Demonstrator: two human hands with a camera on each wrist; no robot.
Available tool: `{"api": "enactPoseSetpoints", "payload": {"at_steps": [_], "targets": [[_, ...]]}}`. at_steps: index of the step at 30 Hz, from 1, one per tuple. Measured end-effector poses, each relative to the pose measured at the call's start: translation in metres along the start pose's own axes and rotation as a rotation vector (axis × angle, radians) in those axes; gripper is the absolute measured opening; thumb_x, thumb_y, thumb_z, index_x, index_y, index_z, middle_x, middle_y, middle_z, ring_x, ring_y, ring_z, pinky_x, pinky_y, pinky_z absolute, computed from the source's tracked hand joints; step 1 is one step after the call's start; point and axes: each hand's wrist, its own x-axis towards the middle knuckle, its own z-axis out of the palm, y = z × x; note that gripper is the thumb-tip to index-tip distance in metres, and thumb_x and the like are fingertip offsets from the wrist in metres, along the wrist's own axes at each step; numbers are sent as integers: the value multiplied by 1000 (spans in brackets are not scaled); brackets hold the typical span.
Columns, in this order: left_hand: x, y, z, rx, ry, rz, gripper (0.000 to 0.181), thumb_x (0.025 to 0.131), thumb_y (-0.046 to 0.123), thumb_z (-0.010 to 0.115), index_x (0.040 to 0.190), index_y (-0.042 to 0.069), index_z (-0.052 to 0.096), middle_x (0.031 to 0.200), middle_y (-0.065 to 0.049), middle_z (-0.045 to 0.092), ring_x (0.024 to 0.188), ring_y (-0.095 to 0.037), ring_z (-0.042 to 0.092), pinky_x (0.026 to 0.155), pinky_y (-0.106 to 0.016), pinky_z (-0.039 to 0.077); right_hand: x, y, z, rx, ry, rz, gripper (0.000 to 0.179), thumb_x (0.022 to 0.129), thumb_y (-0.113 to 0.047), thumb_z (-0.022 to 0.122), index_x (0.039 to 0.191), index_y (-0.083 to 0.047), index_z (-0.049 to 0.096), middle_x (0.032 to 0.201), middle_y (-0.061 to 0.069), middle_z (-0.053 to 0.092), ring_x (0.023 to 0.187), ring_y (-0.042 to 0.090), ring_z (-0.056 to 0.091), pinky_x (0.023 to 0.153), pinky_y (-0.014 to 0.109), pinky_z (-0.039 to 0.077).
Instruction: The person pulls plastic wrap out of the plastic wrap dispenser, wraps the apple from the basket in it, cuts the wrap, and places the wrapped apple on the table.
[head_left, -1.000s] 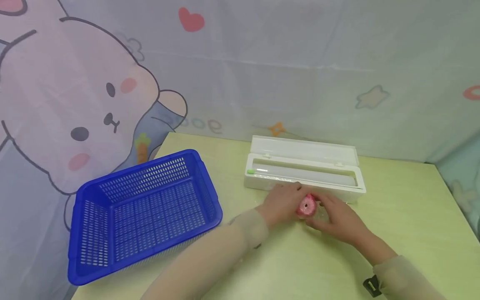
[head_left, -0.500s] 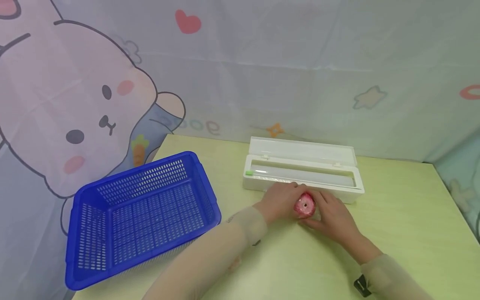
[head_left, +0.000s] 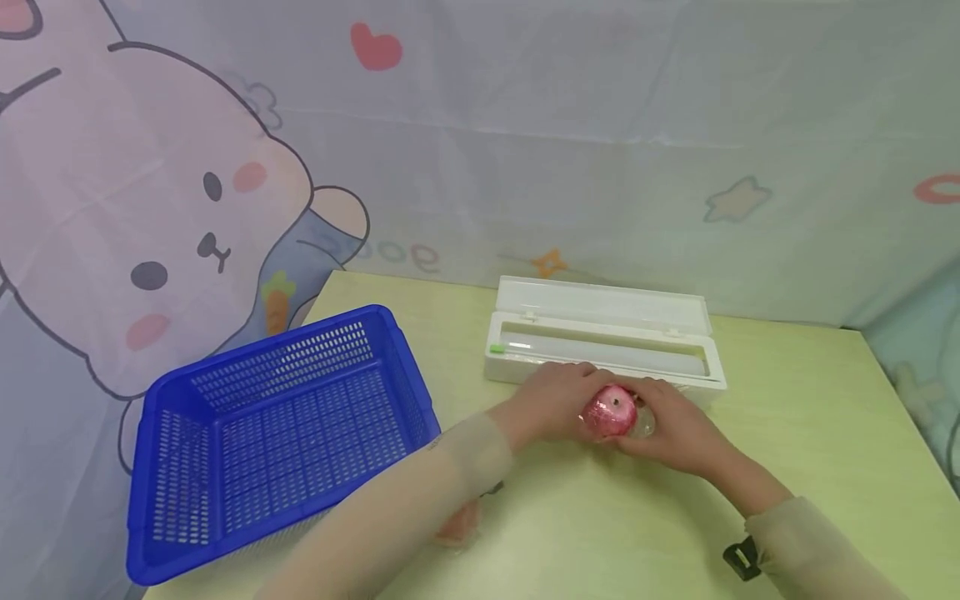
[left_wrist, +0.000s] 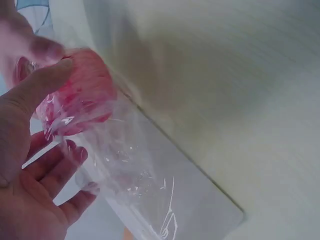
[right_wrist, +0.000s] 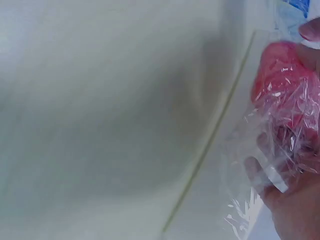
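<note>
A pinkish-red apple, with clear cling film around it, is held between both hands just in front of the white cling film box. My left hand grips its left side; in the left wrist view the thumb lies on the apple and the fingers curl beneath. From the right, my right hand holds the apple and film, its fingers behind the crinkled plastic in the right wrist view. Loose film hangs off the apple. The cling film box has its lid raised and a roll inside.
A blue plastic basket stands on the left of the pale yellow table. Close to its right side lies a reddish film-wrapped thing, partly hidden by the left forearm. A printed cloth hangs behind the table.
The apple has tilted in the hands and shows more of its red side. More of the reddish wrapped thing appears beside the left forearm. The view has shifted slightly.
</note>
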Motion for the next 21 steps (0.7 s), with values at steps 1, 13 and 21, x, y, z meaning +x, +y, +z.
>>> {"api": "enactPoseSetpoints", "payload": {"at_steps": [1,13,21], "targets": [[-2,1,1,31,17,10,78,90,59,81,155,27,52,138,4,67,122,-13,65,106,-33,50,1,-1,-3,18,-17,-1,78,78,-31,96,143,-4,62,134,14,69,123,36,64,101,59,54],[-10,6,6,152,107,51,80,93,61,75,158,22,47,143,5,64,131,-10,61,111,-32,47,2,-11,-29,107,-113,93,69,85,-36,92,140,-4,65,132,12,71,116,30,68,91,45,59],[-10,5,7,133,120,57,84,91,60,79,158,20,47,139,4,66,127,-10,63,108,-32,50,-1,-10,-32,118,-107,43,66,85,-32,92,141,-7,66,130,7,73,112,20,66,89,40,60]]}}
